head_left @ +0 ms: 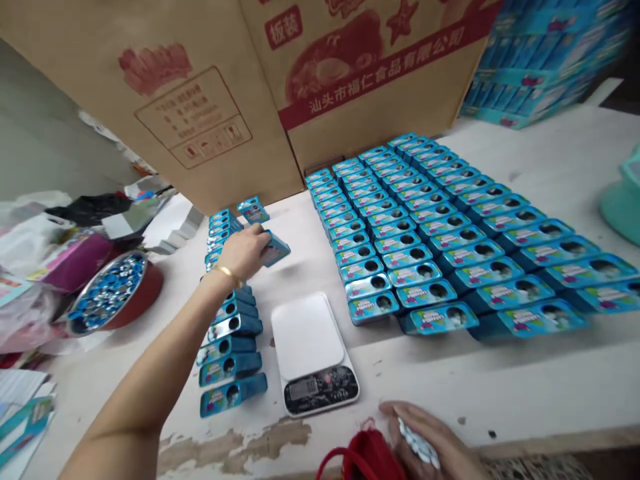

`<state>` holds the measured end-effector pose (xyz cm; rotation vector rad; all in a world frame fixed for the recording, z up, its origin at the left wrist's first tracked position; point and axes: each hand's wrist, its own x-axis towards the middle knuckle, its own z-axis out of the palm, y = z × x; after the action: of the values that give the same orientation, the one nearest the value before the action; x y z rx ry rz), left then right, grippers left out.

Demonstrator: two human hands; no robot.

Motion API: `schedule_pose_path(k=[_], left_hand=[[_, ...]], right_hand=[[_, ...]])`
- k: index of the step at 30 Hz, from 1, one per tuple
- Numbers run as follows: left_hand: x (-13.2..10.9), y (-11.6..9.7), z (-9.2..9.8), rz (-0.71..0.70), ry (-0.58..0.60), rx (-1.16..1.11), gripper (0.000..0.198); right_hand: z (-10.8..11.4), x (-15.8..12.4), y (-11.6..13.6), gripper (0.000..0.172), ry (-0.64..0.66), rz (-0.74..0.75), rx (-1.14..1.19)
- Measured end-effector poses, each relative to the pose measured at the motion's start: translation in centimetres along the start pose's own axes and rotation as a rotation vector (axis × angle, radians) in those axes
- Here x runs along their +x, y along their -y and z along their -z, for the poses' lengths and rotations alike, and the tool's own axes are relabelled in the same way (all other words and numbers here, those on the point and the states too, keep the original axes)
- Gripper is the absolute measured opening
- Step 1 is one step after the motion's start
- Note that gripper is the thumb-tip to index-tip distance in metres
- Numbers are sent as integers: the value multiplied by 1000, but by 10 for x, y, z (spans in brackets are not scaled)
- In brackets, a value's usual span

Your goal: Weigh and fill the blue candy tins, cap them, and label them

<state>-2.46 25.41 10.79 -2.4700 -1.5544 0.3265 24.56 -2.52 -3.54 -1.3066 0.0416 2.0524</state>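
My left hand (246, 251) reaches across the table and grips a small blue tin (274, 249) lifted just off a single-file row of the same blue tins (231, 333). One more tin (253, 209) stands tilted at the far end of that row. My right hand (425, 441) rests at the near table edge, cupped round several small white pieces (419, 445). Between my hands lies a white kitchen scale (313, 353) with nothing on its pan.
A large block of blue tins (450, 233) in several rows fills the right of the table. A brown cardboard box (250, 87) stands behind. A red bowl of small blue-and-silver pieces (111, 292) sits left. A red container (367, 459) is near my right hand. A teal object (625, 200) is at right.
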Motion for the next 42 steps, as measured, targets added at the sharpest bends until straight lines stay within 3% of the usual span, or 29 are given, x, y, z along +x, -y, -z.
schedule_pose_path(k=[3, 6, 11, 14, 16, 20, 24, 27, 32, 38, 42], left_hand=[[-56, -55, 28, -143, 74, -66, 20], [-87, -98, 30, -215, 125, -105, 18], [-95, -119, 21, -189, 145, -91, 15], [-107, -130, 30, -140, 27, -143, 23], [-126, -149, 34, -160, -43, -242, 28], [-171, -207, 17, -373, 90, -449, 24], [-199, -249, -15, -349, 123, -455, 20], [-208, -257, -27, -308, 96, -494, 16], [-214, -258, -30, -261, 73, -541, 15], [-215, -253, -31, -236, 27, -583, 15], [-213, -246, -32, -252, -66, -627, 17]], right_hand=[[-7, -5, 4, 26, 99, 2, 63], [-7, -9, 4, 26, 161, 0, 145], [-5, -21, 3, 19, 213, -10, 198], [-8, -28, 3, 20, 232, -43, 246], [-10, -32, 2, 22, 256, -74, 280], [-12, -34, -3, 21, 321, -103, 356], [-8, -32, -13, 17, 343, -131, 398], [-7, -31, -20, 18, 301, -162, 394], [-12, -33, -22, 25, 197, -180, 421], [-22, -38, -18, 28, 174, -178, 408], [-30, -37, -16, 28, 179, -139, 383]])
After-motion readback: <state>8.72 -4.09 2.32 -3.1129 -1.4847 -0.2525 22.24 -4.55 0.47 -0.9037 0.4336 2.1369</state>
